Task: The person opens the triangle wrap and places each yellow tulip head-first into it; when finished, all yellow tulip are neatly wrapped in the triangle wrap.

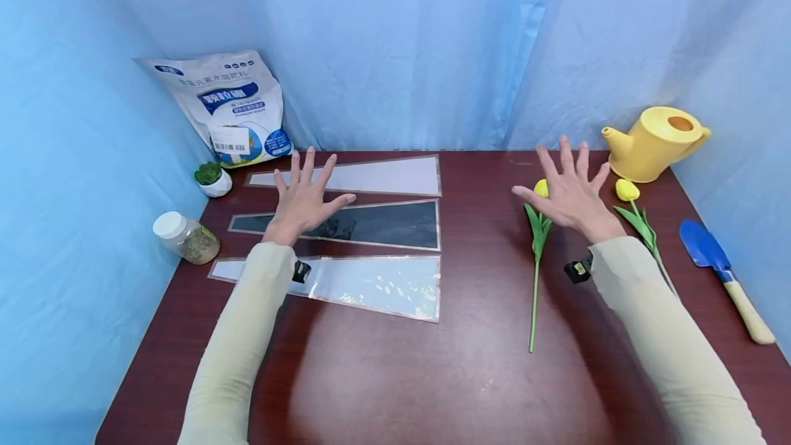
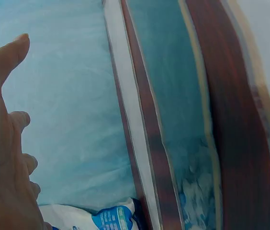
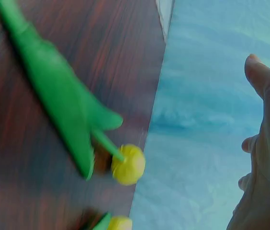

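My left hand (image 1: 301,203) is held over the table with its fingers spread and holds nothing. Beneath it lie three long tapered strips: a white strip (image 1: 395,176) at the back, a dark strip (image 1: 395,225) in the middle and a shiny white strip (image 1: 371,283) in front. My right hand (image 1: 571,194), also spread and holding nothing, is above a yellow artificial tulip (image 1: 536,259) and partly covers its flower in the head view. A second yellow tulip (image 1: 627,190) lies to its right, its stem partly behind the sleeve. In the right wrist view a tulip's flower (image 3: 128,164) shows below the hand.
At the back left stand a fertilizer bag (image 1: 231,108), a small potted succulent (image 1: 213,180) and a lidded jar (image 1: 187,237) tilted on its side. A yellow watering can (image 1: 655,146) and a blue trowel (image 1: 707,246) with a wooden handle are at the right. Blue curtains (image 1: 395,47) surround the table.
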`<act>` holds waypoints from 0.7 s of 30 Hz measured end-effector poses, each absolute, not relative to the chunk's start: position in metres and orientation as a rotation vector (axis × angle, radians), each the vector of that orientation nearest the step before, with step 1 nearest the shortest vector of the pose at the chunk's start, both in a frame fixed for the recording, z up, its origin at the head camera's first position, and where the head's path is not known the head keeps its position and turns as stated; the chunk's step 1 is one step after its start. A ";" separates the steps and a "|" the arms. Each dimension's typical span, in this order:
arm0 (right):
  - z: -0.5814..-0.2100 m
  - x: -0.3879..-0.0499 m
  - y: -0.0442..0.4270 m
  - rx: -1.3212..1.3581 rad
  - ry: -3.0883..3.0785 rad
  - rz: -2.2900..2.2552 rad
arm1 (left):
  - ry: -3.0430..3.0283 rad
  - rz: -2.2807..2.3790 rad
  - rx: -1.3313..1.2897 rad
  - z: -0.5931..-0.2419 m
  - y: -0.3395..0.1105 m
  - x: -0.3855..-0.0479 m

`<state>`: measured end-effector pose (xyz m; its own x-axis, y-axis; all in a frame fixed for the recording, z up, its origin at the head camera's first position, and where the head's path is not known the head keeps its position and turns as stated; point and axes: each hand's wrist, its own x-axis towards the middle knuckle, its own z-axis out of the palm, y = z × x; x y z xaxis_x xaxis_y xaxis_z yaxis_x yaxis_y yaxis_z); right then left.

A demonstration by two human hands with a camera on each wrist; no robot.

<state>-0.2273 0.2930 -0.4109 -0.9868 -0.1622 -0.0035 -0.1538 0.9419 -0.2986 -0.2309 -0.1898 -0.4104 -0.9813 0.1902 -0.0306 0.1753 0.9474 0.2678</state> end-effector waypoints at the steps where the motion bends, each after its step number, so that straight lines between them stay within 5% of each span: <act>1: -0.410 -0.229 0.289 -0.252 3.065 -0.466 | 3.047 0.411 0.293 -0.410 -0.188 -0.232; 21: -0.417 -0.268 0.218 -0.342 3.006 -0.502 | 2.975 0.386 0.365 -0.414 -0.129 -0.260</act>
<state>-0.2683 0.2180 -0.4173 -0.9723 -0.2308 -0.0365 -0.2064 0.9215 -0.3289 -0.2601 -0.1290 -0.4139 -0.9637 0.2524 -0.0868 0.2219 0.9383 0.2652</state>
